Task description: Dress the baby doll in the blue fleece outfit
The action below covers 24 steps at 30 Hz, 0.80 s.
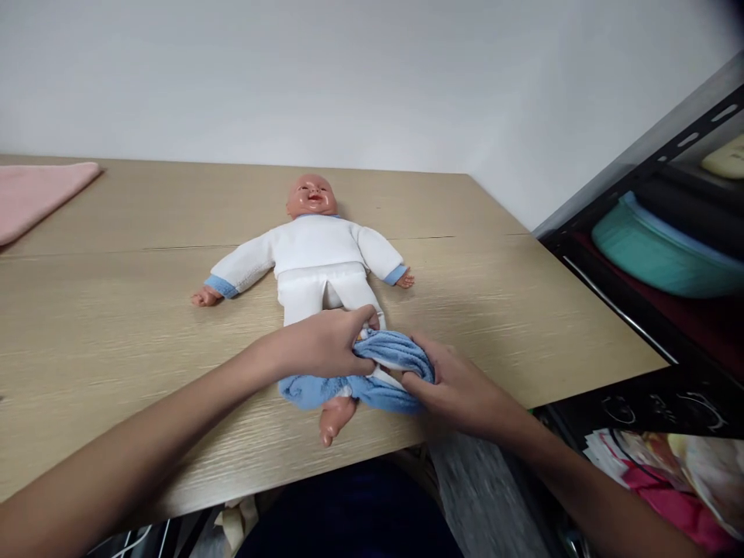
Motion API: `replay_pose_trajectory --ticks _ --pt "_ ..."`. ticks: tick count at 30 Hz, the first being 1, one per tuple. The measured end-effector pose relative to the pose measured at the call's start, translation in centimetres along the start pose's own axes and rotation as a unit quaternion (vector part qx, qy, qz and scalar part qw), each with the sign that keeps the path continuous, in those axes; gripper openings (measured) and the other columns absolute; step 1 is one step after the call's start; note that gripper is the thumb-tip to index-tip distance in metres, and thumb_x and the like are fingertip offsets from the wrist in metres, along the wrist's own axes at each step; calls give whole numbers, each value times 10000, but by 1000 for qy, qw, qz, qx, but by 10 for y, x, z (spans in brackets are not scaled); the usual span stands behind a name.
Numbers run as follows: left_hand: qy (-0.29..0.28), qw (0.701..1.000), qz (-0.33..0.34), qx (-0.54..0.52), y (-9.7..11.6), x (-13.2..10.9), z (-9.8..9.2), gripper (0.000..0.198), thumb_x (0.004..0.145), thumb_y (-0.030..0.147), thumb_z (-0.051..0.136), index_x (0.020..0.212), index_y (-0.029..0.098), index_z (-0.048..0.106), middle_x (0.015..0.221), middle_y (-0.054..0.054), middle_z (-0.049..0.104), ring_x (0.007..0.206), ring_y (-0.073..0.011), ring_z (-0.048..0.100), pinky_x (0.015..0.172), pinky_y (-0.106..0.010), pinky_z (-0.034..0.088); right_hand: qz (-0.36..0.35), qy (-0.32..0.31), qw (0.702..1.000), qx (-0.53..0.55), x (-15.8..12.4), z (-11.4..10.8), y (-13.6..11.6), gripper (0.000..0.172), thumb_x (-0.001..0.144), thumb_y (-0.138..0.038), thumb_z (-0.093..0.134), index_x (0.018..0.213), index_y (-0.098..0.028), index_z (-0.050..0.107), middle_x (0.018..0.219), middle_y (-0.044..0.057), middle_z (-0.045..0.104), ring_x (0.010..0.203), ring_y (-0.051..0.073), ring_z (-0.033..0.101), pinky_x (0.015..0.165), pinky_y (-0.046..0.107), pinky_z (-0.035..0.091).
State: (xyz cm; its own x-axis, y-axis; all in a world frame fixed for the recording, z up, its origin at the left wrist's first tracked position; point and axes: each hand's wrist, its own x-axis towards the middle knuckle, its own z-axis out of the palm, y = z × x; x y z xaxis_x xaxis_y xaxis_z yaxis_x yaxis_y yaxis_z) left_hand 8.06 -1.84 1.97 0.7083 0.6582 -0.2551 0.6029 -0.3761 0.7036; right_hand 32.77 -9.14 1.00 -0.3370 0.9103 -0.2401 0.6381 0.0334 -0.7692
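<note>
A baby doll (pixel 321 242) in a white top with blue cuffs lies on its back on the wooden table, head toward the wall. Blue doll pants (pixel 317 390) are bunched around its lower legs, and one bare foot sticks out below them. My left hand (pixel 328 341) pinches the waist edge of the pants near the doll's shin. On the other side, my right hand (pixel 450 380) grips the same blue cloth, thumb inside the opening. Between my hands the opening is stretched apart. The doll's other foot is hidden by cloth and fingers.
A folded pink cloth (pixel 40 198) lies at the table's far left. To the right stands a black metal rack (pixel 616 310) holding a teal basin (pixel 663 248). Bags and printed packages (pixel 680 473) sit low on the right. The table's front edge (pixel 279 484) is close to my body.
</note>
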Motion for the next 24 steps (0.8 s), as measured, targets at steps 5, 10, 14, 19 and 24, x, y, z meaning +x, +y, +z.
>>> replay_pose_trajectory --ticks 5,10,14,19,24 --pt "-11 998 17 55 1 0 11 586 821 336 733 1335 230 470 1010 -50 674 991 -324 688 827 -408 472 29 9 999 -38 -13 7 1 394 943 -277 659 1335 -256 692 1218 77 802 1102 317 743 939 429 515" --pt "-22 1000 19 7 -3 5 15 745 791 285 769 1444 209 418 1134 -94 670 1078 -336 686 869 -419 504 39 90 993 -69 -20 16 13 277 887 -287 629 1151 -241 697 1087 67 713 939 274 694 817 388 481" --pt "-6 1000 17 -19 -5 10 19 734 794 268 775 1441 237 429 1213 -99 655 1088 -320 687 878 -421 515 7 169 985 -38 -17 24 26 279 861 -291 603 1116 -230 698 1232 97 678 1068 289 686 887 404 495" --pt "5 999 26 -27 -7 12 20 649 827 295 740 1377 204 408 1106 -73 634 1026 -296 653 865 -427 500 6 173 983 59 -15 33 31 178 917 -320 662 1078 -247 683 926 11 737 859 245 687 810 373 501" --pt "-37 990 33 -130 -13 12 8 608 832 291 746 1340 220 419 1079 -28 591 940 -225 631 804 -356 531 -46 127 971 199 -8 42 38 283 922 -274 766 1178 -266 645 1088 17 739 998 244 719 894 364 562"
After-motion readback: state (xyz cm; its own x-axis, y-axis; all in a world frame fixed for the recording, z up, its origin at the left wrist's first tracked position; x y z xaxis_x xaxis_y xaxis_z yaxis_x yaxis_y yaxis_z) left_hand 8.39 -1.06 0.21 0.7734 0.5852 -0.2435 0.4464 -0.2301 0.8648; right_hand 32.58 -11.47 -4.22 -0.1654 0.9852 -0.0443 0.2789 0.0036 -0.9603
